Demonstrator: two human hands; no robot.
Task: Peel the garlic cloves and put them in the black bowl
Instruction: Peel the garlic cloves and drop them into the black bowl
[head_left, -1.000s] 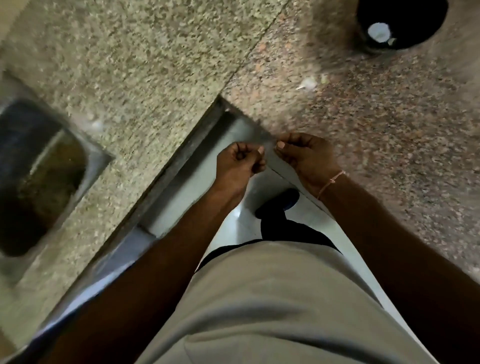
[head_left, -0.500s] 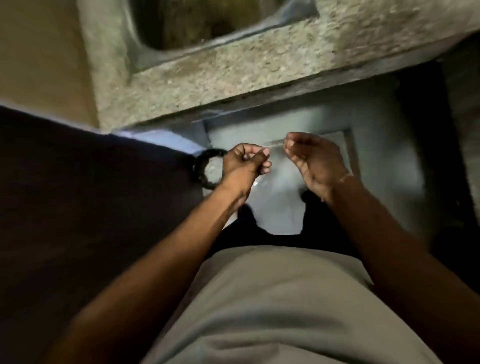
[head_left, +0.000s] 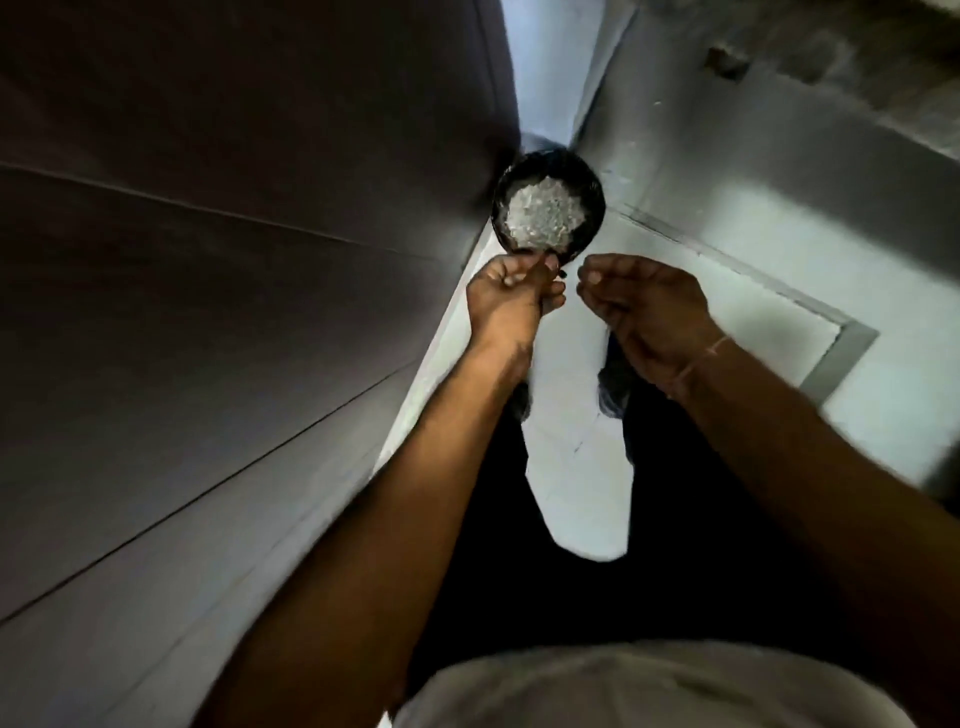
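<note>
Sink and granite counter gone; pale floor (head_left: 727, 260), dark wall (head_left: 208, 260), black container (head_left: 548, 205) ahead. Left hand (head_left: 506, 304) grip curled, contents unclear; right hand (head_left: 644, 306) loose.

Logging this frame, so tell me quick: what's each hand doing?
Left hand: curled, pinching something small; what it is cannot be told.
Right hand: loosely curled, apparently empty.

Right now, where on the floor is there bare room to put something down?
Pale floor right of the right hand is bare up to the grey strip. It is crowded by the round black container beyond the left hand.
</note>
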